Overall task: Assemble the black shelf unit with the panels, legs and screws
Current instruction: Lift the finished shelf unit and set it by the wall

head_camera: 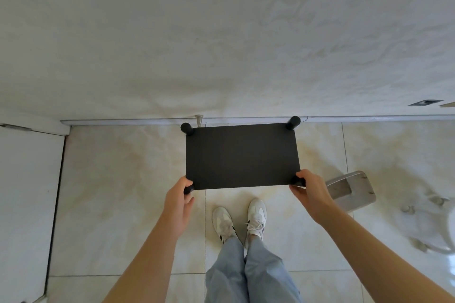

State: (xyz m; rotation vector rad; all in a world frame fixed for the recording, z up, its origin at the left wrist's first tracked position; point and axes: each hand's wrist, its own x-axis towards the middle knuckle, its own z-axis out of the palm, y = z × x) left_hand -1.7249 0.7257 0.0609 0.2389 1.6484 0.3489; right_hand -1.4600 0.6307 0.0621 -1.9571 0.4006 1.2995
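Black shelf unit (242,156) shows its flat top panel with a round leg at each corner, and it is just ahead of the person's shoes (222,220); whether it stands on the floor (123,179) or is lifted, I cannot tell. Left grip (178,200) is clasped around the unit's near left leg (189,189), right grip (311,190) around the near right leg (298,181). Beyond the unit's far edge the wall (221,44) is just beside, with a small door stopper (199,120) near the far left leg (187,128). A grey box (350,190) lies to the right of the unit. The risk, in my judgement: holding by two legs only may twist them if the screws are loose, or the far edge may knock the wall
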